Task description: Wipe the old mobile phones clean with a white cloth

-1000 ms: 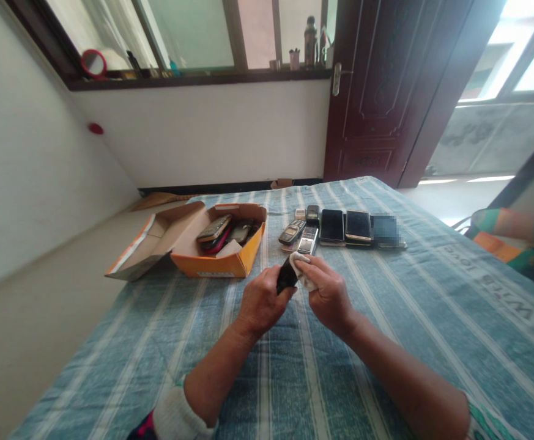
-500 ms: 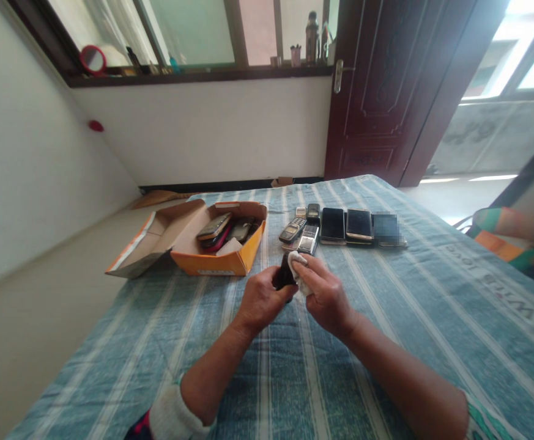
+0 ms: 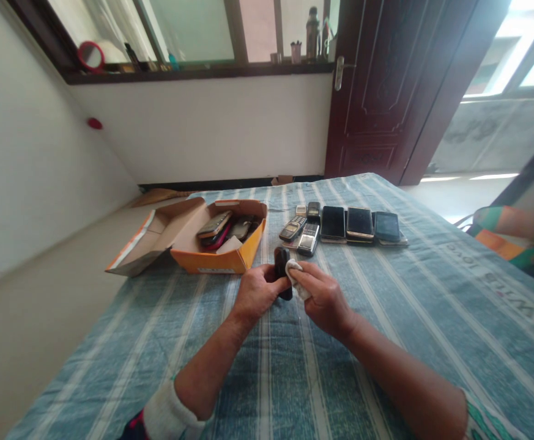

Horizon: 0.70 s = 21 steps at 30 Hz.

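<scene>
My left hand (image 3: 258, 294) is closed around a dark mobile phone (image 3: 282, 263), held up on its edge above the striped bedspread. A bunched white cloth (image 3: 298, 280) is pinched in my right hand (image 3: 328, 299), and it meets the phone's right side. Beyond my hands lie several keypad phones, among them a silver one (image 3: 308, 239) and a grey one (image 3: 293, 228). To their right is a row of touchscreen phones, with a black one (image 3: 333, 222), a gold-edged one (image 3: 359, 223) and a smaller dark one (image 3: 386, 226).
An orange cardboard box (image 3: 211, 263) with its lid folded open stands on the left and holds several phones (image 3: 215, 226). The striped bedspread (image 3: 386, 342) covers the surface. A dark red door (image 3: 377, 91) and a window ledge (image 3: 202, 74) are behind.
My left hand has shifted slightly left with the phone, so more of the phone's upper part shows. The cloth has slid from its top down to its right side.
</scene>
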Each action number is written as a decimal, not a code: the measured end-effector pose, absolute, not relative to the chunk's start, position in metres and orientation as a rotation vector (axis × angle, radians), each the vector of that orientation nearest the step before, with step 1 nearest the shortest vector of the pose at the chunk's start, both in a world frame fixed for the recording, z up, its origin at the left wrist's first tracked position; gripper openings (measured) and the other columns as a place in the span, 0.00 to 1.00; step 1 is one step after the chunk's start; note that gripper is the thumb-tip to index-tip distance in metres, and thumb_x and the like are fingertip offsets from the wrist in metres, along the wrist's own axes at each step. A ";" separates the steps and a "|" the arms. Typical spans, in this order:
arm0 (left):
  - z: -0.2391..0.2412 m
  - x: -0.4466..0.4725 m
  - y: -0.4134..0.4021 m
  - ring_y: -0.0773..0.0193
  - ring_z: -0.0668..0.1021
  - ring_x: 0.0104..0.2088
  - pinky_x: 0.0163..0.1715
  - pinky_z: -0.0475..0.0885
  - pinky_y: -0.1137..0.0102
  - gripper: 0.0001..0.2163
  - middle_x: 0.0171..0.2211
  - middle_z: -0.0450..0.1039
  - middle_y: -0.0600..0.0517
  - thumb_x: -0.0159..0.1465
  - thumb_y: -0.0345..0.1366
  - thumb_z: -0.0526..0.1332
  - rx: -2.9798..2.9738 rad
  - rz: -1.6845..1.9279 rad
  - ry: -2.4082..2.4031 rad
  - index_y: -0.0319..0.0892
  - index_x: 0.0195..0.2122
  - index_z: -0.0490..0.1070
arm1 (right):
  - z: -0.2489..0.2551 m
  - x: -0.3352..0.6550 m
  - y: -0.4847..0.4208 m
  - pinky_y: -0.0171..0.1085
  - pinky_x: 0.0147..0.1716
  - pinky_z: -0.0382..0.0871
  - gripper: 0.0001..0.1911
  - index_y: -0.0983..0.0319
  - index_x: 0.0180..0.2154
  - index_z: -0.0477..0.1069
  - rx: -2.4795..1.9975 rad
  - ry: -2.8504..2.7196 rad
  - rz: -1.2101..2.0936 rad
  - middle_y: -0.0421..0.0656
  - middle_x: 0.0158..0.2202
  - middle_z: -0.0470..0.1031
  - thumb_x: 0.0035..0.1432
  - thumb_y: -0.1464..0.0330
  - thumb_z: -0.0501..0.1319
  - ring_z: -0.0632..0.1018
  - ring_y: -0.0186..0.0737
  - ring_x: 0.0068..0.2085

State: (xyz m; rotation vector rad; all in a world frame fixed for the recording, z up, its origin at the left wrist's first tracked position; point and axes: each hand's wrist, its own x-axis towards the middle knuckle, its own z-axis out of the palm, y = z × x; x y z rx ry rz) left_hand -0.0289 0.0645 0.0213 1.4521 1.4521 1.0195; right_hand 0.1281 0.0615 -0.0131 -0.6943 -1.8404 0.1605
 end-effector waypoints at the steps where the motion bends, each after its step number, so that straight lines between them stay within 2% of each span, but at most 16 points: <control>1: 0.021 -0.029 0.064 0.61 0.79 0.28 0.27 0.72 0.71 0.15 0.28 0.78 0.49 0.49 0.43 0.68 1.448 1.015 1.447 0.37 0.31 0.74 | -0.012 0.129 0.062 0.39 0.47 0.75 0.21 0.63 0.50 0.72 -0.697 -1.821 0.152 0.51 0.46 0.75 0.58 0.81 0.51 0.77 0.41 0.48; 9: 0.015 -0.024 0.064 0.61 0.78 0.26 0.26 0.73 0.70 0.13 0.26 0.77 0.50 0.49 0.41 0.68 1.488 0.978 1.406 0.37 0.31 0.73 | -0.006 0.134 0.067 0.43 0.48 0.75 0.22 0.63 0.52 0.70 -0.707 -1.831 0.080 0.52 0.47 0.74 0.59 0.80 0.50 0.76 0.44 0.49; 15: 0.015 -0.022 0.062 0.60 0.78 0.26 0.26 0.73 0.70 0.13 0.25 0.76 0.50 0.49 0.40 0.67 1.447 0.992 1.351 0.37 0.32 0.73 | -0.007 0.132 0.065 0.40 0.46 0.75 0.19 0.64 0.51 0.71 -0.711 -1.853 0.092 0.52 0.46 0.75 0.61 0.79 0.50 0.77 0.43 0.48; 21: 0.021 -0.026 0.062 0.57 0.79 0.31 0.32 0.73 0.68 0.14 0.27 0.77 0.49 0.52 0.43 0.65 1.674 1.015 1.608 0.38 0.33 0.74 | -0.010 0.130 0.059 0.38 0.40 0.77 0.18 0.65 0.47 0.73 -0.727 -1.924 0.114 0.50 0.39 0.76 0.60 0.78 0.50 0.78 0.41 0.41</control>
